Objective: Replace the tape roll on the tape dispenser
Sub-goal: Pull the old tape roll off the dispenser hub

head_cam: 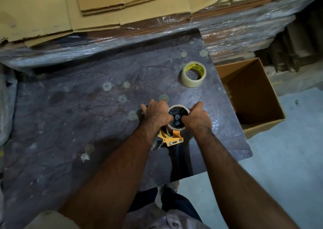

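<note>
Now both hands, left (156, 114) and right (197, 116), clamp the worn roll (176, 126) on the dispenser (172, 139); 1 fresh roll (193, 74) lies apart on the table (78, 106).

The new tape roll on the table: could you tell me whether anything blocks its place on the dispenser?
Yes. A nearly spent roll sits on the dispenser hub, gripped by both the left hand and right hand.

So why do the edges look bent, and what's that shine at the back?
Head view: the wide-angle lens bows the table edges and stretches the forearms; the plastic wrap throws white glare; the lighting is dim, though the spare tape roll stays sharp.
</note>
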The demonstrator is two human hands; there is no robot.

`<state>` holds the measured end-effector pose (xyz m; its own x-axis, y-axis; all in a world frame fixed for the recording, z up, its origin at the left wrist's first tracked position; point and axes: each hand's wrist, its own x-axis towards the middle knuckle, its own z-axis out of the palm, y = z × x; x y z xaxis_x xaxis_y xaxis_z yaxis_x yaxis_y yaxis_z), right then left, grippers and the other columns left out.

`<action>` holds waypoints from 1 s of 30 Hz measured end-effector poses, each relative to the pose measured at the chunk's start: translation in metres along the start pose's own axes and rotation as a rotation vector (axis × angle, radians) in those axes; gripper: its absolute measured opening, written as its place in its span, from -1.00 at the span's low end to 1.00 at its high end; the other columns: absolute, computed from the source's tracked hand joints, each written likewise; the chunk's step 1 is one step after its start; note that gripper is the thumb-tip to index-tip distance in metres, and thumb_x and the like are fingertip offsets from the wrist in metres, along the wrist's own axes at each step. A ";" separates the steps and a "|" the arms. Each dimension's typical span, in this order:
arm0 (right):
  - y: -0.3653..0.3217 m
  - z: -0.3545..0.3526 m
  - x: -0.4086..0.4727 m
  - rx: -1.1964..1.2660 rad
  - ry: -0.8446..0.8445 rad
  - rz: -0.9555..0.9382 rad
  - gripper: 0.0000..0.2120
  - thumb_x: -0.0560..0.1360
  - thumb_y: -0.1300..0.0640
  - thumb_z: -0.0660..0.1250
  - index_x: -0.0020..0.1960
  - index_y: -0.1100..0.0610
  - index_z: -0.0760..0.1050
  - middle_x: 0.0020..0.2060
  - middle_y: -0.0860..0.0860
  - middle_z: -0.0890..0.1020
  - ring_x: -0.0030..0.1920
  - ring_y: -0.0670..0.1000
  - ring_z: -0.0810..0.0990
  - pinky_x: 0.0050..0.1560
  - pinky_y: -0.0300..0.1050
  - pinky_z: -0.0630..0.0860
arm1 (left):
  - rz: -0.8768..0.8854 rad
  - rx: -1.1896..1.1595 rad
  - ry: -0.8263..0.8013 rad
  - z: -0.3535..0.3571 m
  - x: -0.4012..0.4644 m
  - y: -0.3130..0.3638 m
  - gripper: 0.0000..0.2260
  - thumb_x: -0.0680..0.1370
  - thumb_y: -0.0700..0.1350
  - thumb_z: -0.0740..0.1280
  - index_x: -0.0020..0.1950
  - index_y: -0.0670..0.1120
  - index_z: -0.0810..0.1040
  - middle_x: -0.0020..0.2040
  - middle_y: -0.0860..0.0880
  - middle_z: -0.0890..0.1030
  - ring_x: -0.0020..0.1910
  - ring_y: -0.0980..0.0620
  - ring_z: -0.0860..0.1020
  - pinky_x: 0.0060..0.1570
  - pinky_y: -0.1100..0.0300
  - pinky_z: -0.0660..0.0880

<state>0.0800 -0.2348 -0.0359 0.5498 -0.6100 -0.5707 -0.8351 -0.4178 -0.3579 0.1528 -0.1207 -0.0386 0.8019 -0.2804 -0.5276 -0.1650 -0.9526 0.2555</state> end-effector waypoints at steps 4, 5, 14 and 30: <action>-0.003 -0.003 -0.007 -0.055 0.057 0.003 -0.43 0.38 -0.05 0.46 0.27 0.10 0.32 0.06 0.13 0.63 0.09 0.21 0.61 -0.05 0.04 0.50 | -0.002 0.107 0.037 -0.004 -0.007 0.007 -0.72 0.42 0.08 0.45 0.06 0.02 0.54 0.00 0.04 0.58 0.26 -0.06 0.42 0.23 -0.13 0.21; -0.004 -0.005 -0.009 -0.047 0.068 -0.001 -0.43 0.38 -0.05 0.45 0.27 0.11 0.32 0.06 0.13 0.62 0.09 0.22 0.60 -0.05 0.04 0.49 | -0.003 0.112 0.056 -0.005 -0.008 0.007 -0.72 0.42 0.10 0.43 0.05 0.02 0.53 0.03 0.02 0.60 0.27 -0.06 0.42 0.25 -0.15 0.21; -0.008 -0.029 -0.010 0.401 0.019 -0.051 -0.56 0.34 -0.15 0.44 0.06 0.06 0.39 -0.23 0.08 0.67 -0.31 0.13 0.70 -0.13 0.14 0.69 | 0.117 -0.499 0.150 -0.028 -0.019 -0.022 -0.69 0.35 0.29 0.38 -0.10 0.10 0.60 -0.32 0.20 0.63 -0.09 0.08 0.62 0.17 -0.14 0.49; -0.082 -0.030 0.000 -0.109 0.037 -0.691 0.00 0.31 -0.03 0.59 0.59 -0.11 0.10 0.44 0.10 0.37 0.37 0.18 0.45 0.18 0.19 0.56 | 0.157 -0.761 0.119 -0.078 0.002 -0.059 -0.69 0.58 0.02 0.36 0.26 -0.07 0.64 0.14 -0.09 0.71 0.11 -0.06 0.67 0.17 -0.05 0.59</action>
<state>0.1494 -0.2206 0.0155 0.9559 -0.2022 -0.2130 -0.2885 -0.7824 -0.5519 0.2090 -0.0558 0.0087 0.8648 -0.3497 -0.3602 0.1231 -0.5479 0.8274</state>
